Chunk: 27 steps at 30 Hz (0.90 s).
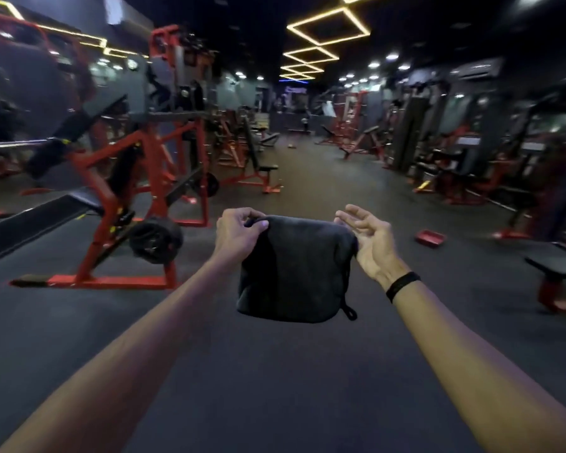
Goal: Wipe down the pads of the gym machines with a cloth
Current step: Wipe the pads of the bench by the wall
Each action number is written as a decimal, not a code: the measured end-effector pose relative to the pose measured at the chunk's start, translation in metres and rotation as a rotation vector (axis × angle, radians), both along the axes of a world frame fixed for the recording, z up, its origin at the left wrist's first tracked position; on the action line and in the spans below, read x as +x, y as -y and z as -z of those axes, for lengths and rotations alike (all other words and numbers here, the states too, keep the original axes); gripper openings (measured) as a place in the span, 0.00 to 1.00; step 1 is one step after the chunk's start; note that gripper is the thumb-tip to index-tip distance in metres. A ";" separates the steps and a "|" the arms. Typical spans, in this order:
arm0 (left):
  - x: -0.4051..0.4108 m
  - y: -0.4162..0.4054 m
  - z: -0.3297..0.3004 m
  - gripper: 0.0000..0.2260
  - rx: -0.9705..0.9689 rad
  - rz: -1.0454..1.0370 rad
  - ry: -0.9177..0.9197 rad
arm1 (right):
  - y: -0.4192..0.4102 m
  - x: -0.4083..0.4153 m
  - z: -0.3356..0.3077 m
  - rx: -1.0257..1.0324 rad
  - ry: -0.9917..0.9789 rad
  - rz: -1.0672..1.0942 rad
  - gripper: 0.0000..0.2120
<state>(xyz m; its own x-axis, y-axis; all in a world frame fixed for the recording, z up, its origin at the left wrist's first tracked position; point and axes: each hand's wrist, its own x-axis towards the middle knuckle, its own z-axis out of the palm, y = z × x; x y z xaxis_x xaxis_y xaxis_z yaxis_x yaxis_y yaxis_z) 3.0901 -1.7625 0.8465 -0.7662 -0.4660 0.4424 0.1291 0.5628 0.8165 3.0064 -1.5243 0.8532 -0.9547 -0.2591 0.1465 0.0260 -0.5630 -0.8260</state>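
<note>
Cloth [294, 269]: one, dark grey to black, folded into a thick, roughly square pad; held up in the air in front of the person, over the dark gym floor [275, 387], hanging with its folded top edge running left to right between the two hands and its body dropping straight down, so neither axis is clearly the longer. A small cord loop [349, 311] dangles at its lower right corner. Left hand [239, 233]: fingers and thumb curled over the top left corner of the cloth, pinching it and bearing its weight. Right hand [370, 237]: at the top right corner, palm turned up and inward, fingers spread and nearly straight; the base of the palm lies against or just beside the cloth's edge, contact cannot be told; it grips nothing. A black band [402, 286] sits on the right wrist. Both forearms are bare and stretched forward. Surroundings: a red-framed plate-loaded machine [125, 178] with black pads stands to the left, with a black weight plate [154, 240] low on its frame near the left hand. A black bench pad [559, 263] on a red base stands at the right edge. A red tray-like object [430, 238] lies on the floor right of the right hand; contents not discernible. Further red and black machines line both sides of the aisle, blurred.
</note>
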 end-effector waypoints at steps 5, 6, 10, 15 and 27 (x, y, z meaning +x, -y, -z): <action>-0.082 -0.026 -0.017 0.01 0.110 0.178 -0.037 | -0.032 -0.041 -0.013 -0.064 -0.009 0.154 0.19; -0.097 -0.032 -0.021 0.01 0.131 0.207 -0.033 | -0.038 -0.048 -0.017 -0.048 -0.021 0.185 0.18; -0.151 -0.051 -0.035 0.02 0.166 0.328 -0.043 | -0.063 -0.069 -0.029 -0.078 -0.048 0.248 0.17; -0.200 -0.084 -0.025 0.02 0.247 0.495 -0.016 | -0.100 -0.078 -0.010 0.122 -0.115 0.284 0.24; -0.281 -0.190 0.026 0.03 0.367 0.713 0.231 | -0.197 -0.110 0.023 0.524 -0.008 0.706 0.22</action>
<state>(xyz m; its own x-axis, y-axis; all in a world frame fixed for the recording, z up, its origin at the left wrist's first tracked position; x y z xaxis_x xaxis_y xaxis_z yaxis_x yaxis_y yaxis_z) 2.8092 -1.5724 0.8208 -0.9850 0.0816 0.1521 0.1601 0.1024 0.9818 2.8963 -1.3275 0.8303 -0.9168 0.3555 0.1819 -0.1923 0.0061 -0.9813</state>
